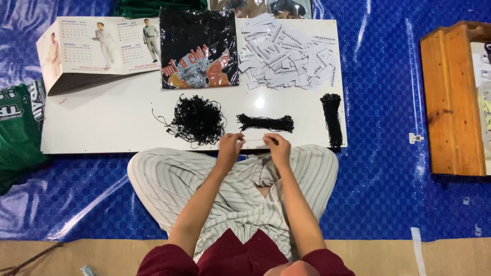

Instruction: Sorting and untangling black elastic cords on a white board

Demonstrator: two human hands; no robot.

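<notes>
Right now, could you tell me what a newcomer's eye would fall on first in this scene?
Probably the heap of white paper tags at the far right of the white board, beside a black printed garment in clear plastic. Nearer, a tangled pile of black string loops lies left of the hands: left hand and right hand pinch a small white tag together.

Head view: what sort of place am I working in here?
Probably a makeshift garment-tagging spot on a floor: a white board on blue tarp, piled paper tags, black tag strings, bagged T-shirt.

The person wears short maroon sleeves (163,258) and loose white trousers (174,179) with thin dark stripes.
</notes>
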